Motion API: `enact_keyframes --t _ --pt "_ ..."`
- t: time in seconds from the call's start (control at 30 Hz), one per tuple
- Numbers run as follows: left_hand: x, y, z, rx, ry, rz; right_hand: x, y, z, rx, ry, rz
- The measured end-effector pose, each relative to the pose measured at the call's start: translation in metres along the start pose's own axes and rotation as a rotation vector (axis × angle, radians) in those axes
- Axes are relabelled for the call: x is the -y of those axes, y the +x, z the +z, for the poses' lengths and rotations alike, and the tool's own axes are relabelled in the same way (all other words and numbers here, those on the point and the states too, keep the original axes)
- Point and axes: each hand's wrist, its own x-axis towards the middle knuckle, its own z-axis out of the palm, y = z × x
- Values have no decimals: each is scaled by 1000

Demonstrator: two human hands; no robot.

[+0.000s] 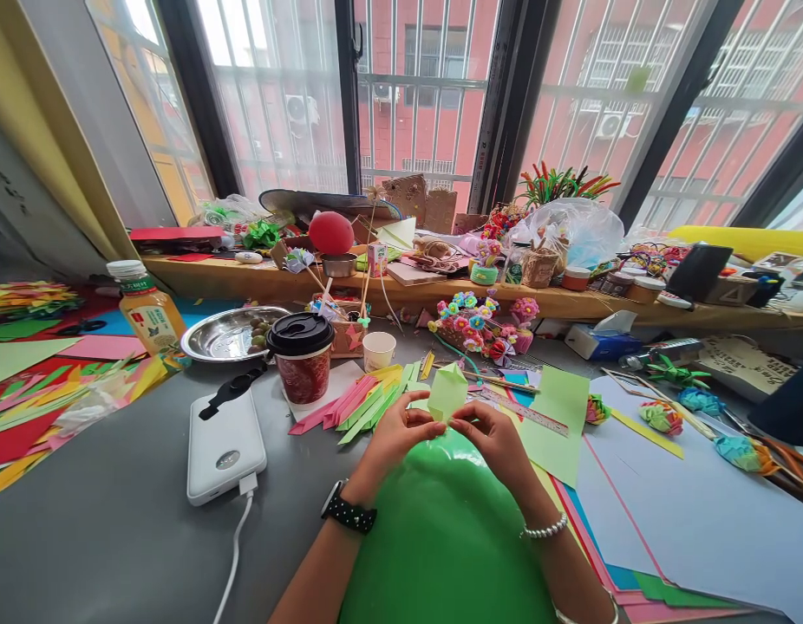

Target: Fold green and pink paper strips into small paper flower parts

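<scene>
Between my two hands stands a piece of light green folded paper point(447, 392), creased and upright. My left hand point(405, 433) pinches its lower left edge between thumb and fingers. From the other side, my right hand point(489, 433) pinches the lower right corner, its thumb near the left one. Both hands are above a shiny green rounded surface point(447, 529). Left of the paper lies a fan of folded pink, yellow and green paper strips point(359, 403). A ruler point(525, 412) and a light green sheet point(558, 425) are to the right.
A white power bank point(225, 451) with a cable, a lidded coffee cup point(302, 364) and a metal plate point(212, 336) stand at left. White sheets point(694, 511) and paper flowers point(662, 416) lie at right. Behind, a cluttered ledge point(401, 295) runs below the windows.
</scene>
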Motion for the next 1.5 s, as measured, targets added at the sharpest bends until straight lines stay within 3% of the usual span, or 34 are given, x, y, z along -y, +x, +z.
enact_keyframes --t 0.3,0.53,0.6,0.77,1.23,1.5 --pt "6 1 3 -22 51 12 -2 -1 4 -20 33 -8" --pt "1 -2 8 -65 -65 13 -9 -2 13 -203 226 40" --pt "1 -2 8 -63 -98 11 -9 -2 13 -198 241 69" --pt "4 -2 9 -36 -120 -7 -7 -2 11 -96 199 129" --pt "11 0 14 24 -136 50 -4 -6 20 -191 50 83" --pt "12 4 7 -60 -145 122 -1 -6 18 -186 -142 -12"
